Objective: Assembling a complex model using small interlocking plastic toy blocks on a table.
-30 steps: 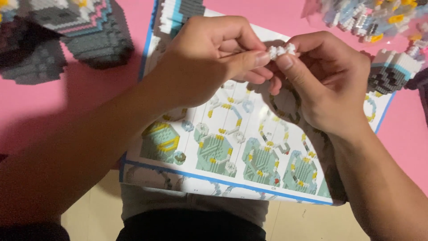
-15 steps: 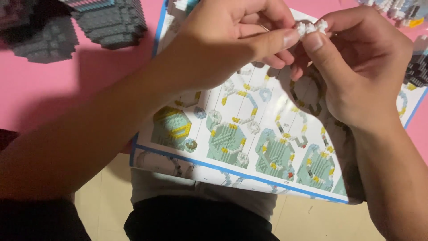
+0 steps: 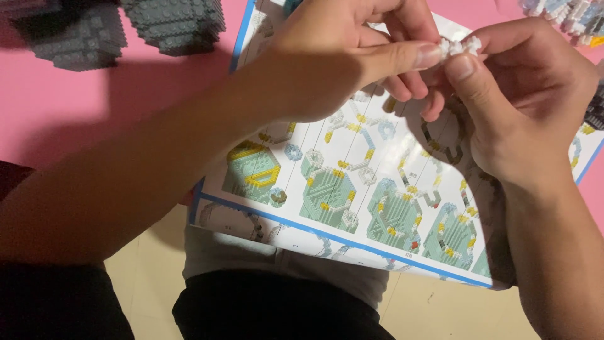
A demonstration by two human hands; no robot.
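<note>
My left hand [image 3: 340,60] and my right hand [image 3: 525,104] meet above a printed building-instruction sheet [image 3: 352,189]. Between their fingertips they pinch a tiny cluster of white micro bricks [image 3: 459,46]. The left thumb presses it from the left, the right thumb and forefinger from the right. Much of the cluster is hidden by the fingers. The sheet shows several green, yellow and white assembly diagrams and lies partly over my lap.
Two grey stepped brick structures [image 3: 173,22] [image 3: 78,41] stand on the pink mat [image 3: 63,107] at the upper left. A pile of loose pale bricks [image 3: 566,16] lies at the upper right. A dark brick piece [image 3: 594,110] sits at the right edge.
Both hands have drifted up and to the right in the view, still pinching the white cluster. The view has tilted, so the grey structures sit nearer the top edge.
</note>
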